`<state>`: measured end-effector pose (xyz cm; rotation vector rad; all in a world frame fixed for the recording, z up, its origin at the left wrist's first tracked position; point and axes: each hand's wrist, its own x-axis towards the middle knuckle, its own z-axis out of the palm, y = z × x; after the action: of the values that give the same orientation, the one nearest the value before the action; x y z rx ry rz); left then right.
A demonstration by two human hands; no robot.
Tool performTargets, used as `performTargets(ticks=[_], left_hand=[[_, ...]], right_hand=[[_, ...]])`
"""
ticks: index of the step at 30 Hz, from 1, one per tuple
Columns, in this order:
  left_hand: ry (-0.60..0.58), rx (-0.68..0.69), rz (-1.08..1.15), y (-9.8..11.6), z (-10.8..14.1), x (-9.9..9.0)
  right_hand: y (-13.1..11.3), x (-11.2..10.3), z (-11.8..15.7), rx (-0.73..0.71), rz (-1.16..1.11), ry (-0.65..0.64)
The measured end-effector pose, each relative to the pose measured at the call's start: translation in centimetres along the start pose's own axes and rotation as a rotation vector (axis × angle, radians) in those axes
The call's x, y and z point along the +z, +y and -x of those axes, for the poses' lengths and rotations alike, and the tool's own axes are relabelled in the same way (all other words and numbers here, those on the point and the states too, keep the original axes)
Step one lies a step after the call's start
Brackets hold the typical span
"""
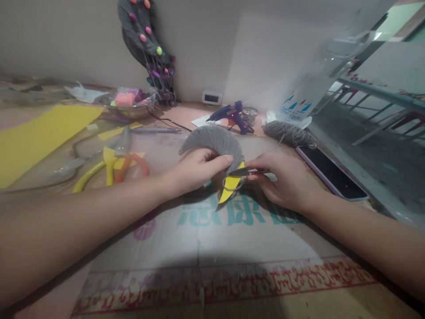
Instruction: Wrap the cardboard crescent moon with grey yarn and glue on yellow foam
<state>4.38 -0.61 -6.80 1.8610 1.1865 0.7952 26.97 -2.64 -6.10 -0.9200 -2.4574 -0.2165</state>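
A crescent (215,136) wrapped in grey yarn lies in the middle, with its lower tip bare and yellow (228,189). My left hand (202,167) closes on it, thumb on top near where the wrapping ends. In my right hand (280,179) is a slim, dark, pointed tool (239,171), its end across the yellow part; whether it is tweezers or small scissors I cannot make out. A loose loop of grey yarn (239,188) hangs around the yellow tip just below the tool.
A blue glue gun (229,114) with a lit red light stands behind the crescent. To the right are a yarn skein (288,134) and phone (332,172). Left are orange-and-yellow-handled tools (131,166), a yellow sheet (40,137) and a bowl (129,113). Printed cardboard (159,257) covers the table.
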Motion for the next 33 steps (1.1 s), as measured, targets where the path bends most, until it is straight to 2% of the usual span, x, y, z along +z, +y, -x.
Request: performTargets(ticks=[7,16,33], left_hand=[[-0.032,-0.009,0.063,0.04,-0.20,0.00],[-0.048,-0.016,0.042,0.32,-0.16,0.01],[-0.050,-0.032,0.058,0.26,-0.24,0.01]], right_hand=[[0.02,0.04,0.06,0.023,0.071,-0.051],[-0.20,-0.41,-0.25,-0.007,0.128,-0.124],[-0.38,-0.32,-0.33,0.003,0.147,-0.115]])
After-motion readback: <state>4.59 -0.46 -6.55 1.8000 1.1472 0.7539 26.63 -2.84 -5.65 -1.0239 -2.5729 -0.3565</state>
